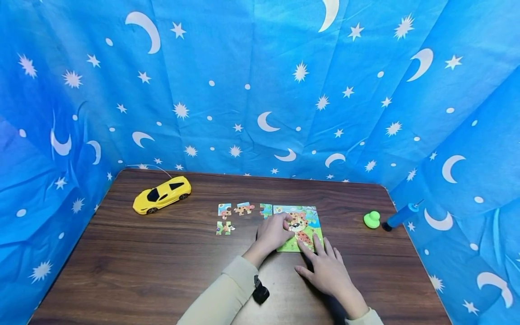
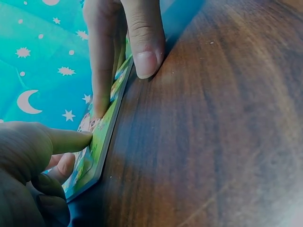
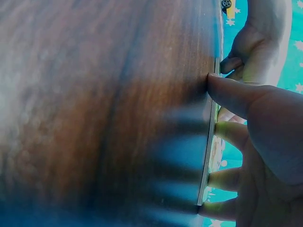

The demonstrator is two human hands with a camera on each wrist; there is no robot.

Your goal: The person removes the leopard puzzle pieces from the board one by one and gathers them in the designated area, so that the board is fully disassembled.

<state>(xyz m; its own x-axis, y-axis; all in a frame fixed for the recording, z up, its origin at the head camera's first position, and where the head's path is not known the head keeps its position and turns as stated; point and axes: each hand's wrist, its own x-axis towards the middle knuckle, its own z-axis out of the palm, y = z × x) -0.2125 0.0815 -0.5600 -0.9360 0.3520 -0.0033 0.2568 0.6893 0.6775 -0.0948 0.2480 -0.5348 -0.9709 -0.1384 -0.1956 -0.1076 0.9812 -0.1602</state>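
A jigsaw puzzle board point(image 1: 310, 247) with a spotted cartoon animal on a green and blue scene lies flat on the table. My left hand point(image 1: 273, 234) bends over the board's left half, thumb low on the picture and the other fingers curled. In the left wrist view, one straight digit of that left hand point(image 2: 23, 146) touches the board's surface; I cannot tell whether a piece is pinched there. My right hand point(image 1: 327, 268) spreads its fingers over the lower right part of the board. Its thumb point(image 3: 232, 92) rests at the near edge.
Several loose puzzle pieces point(image 1: 244, 208) lie left of the board, one piece point(image 1: 266, 209) close beside its top left corner. A yellow toy car point(image 1: 162, 195) stands back left. To the right are a green knobbed object point(image 1: 371, 220) and a blue cylinder with a black end point(image 1: 401, 216).
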